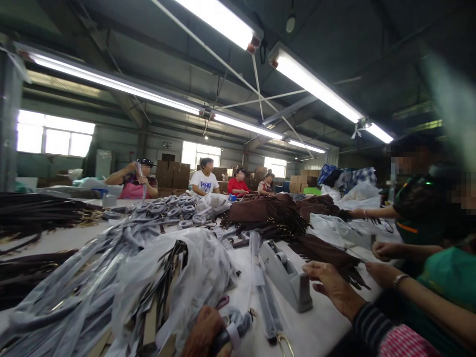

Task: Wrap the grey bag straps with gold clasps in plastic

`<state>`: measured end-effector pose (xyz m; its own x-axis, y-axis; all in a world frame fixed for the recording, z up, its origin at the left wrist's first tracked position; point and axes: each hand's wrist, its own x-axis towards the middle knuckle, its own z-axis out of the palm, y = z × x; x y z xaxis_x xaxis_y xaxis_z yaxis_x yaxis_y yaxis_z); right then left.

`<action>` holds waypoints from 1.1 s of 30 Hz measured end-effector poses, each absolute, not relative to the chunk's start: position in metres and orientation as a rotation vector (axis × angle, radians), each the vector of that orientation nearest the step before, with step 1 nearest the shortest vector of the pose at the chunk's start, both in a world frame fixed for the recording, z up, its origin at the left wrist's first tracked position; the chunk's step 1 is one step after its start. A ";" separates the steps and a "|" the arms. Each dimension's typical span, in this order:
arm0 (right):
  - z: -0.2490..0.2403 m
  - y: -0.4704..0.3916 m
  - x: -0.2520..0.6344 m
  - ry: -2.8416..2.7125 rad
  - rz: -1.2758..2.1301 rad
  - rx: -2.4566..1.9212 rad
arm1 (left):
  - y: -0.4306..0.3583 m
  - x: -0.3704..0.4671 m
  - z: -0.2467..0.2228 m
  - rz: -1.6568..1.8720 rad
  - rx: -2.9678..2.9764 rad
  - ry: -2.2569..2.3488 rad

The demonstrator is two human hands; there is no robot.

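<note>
My left hand (206,327) is at the bottom middle, closed around a coiled grey strap (238,322) with a whitish band round it. Some of its fingers are hidden. My right hand (336,287), in a striped cuff, reaches to the front end of a grey tape dispenser (286,275). Its fingers are stretched out and partly apart at the dispenser's edge; whether they touch it or any clear tape, I cannot tell. Between my hands lies a flat grey strap (266,297) in clear wrapping, with a gold clasp (284,344) at its near end.
A plastic bag (201,263) of dark straps stands left of centre, beside long wrapped grey straps (74,287). Coiled grey straps (159,208) and brown strap bundles (260,213) are piled beyond. Co-workers' arms (416,292) reach in at right; other people sit across the table.
</note>
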<state>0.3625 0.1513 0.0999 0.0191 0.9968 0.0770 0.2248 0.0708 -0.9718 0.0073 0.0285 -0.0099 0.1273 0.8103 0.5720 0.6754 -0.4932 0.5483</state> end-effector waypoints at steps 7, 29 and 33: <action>0.074 0.129 0.356 -1.321 1.007 -1.313 | 0.003 0.014 0.027 1.341 1.862 1.495; 0.065 0.018 0.187 -1.209 1.612 -0.682 | -0.011 0.019 0.053 1.396 1.817 1.602; 0.057 0.019 0.167 -1.205 1.551 -0.728 | -0.012 0.016 0.050 1.475 1.853 1.603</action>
